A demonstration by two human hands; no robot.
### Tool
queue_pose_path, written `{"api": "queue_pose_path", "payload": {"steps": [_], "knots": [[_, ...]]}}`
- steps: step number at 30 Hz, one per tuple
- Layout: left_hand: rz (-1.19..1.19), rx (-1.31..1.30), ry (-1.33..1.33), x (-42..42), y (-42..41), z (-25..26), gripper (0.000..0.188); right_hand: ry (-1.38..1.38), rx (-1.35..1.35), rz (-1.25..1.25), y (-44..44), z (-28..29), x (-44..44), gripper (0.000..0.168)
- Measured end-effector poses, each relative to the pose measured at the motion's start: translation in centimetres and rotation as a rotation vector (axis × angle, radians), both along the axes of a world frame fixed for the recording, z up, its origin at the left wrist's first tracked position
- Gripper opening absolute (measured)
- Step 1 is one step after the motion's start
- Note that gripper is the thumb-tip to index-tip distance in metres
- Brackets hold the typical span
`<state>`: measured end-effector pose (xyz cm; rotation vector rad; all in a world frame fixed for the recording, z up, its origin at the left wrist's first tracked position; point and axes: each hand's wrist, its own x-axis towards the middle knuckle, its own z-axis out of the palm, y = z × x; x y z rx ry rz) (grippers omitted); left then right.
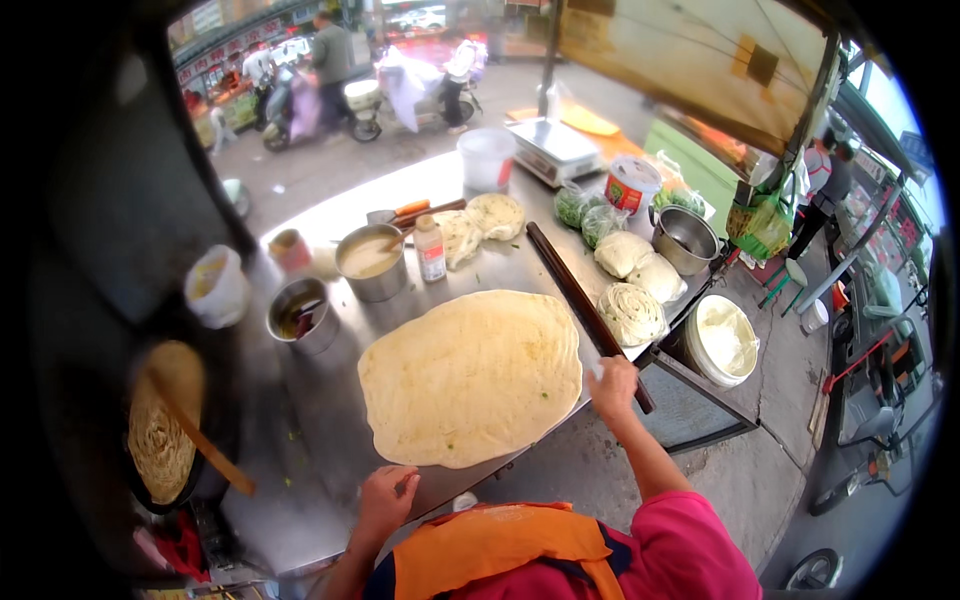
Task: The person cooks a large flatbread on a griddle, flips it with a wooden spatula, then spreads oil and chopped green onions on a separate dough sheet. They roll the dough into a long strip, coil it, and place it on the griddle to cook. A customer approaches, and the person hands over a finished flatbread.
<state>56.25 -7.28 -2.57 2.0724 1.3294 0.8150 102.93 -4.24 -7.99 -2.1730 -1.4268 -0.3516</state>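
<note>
A large, thin sheet of rolled dough [472, 379] with a few green flecks lies on the metal worktop [315, 420] before me. My left hand [388, 495] is just off the near left edge of the sheet, its fingers loosely curled and holding nothing. At the right edge of the dough, my right hand [613, 386] overlaps the near part of a long dark wooden rolling pin [574, 296]. Whether its fingers grip the pin or only rest against it is unclear. The pin lies slantwise beside the sheet, its near end sticking out past the worktop edge.
Beyond the dough stand a pot of pale batter [367, 262], a plastic bottle [430, 251] and an oil pot [300, 319]. Coiled dough [632, 311] sits right of the pin, near a steel pot [684, 236]. A pan on the left holds browned flatbread [161, 450] under a wooden stick [202, 442].
</note>
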Motion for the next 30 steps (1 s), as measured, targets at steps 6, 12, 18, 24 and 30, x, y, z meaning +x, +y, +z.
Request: {"api": "queue_pose_path", "payload": {"steps": [6, 12, 18, 24, 30], "knots": [[-0.038, 0.0, -0.026, 3.8, 4.7, -1.9, 0.01, -0.093, -0.561, -0.225, -2.6, -4.0, 9.2, 0.046], [-0.14, 0.082, -0.075, 10.1, 9.2, -2.0, 0.009, 0.197, -0.555, -0.093, 0.1, -1.0, 12.2, 0.058], [-0.086, 0.059, -0.009, 16.2, 11.3, -2.9, 0.01, 0.385, -0.393, 0.216, 10.4, 3.4, 13.3, 0.052], [0.074, -0.057, 0.035, 24.8, 10.7, -2.8, 0.011, 0.269, 0.181, 0.286, 23.4, -0.4, 25.0, 0.014], [0.248, -0.096, 0.031, 32.2, 8.1, -1.3, 0.01, 0.071, -0.014, 0.289, 35.5, -1.4, 34.3, 0.012]]}}
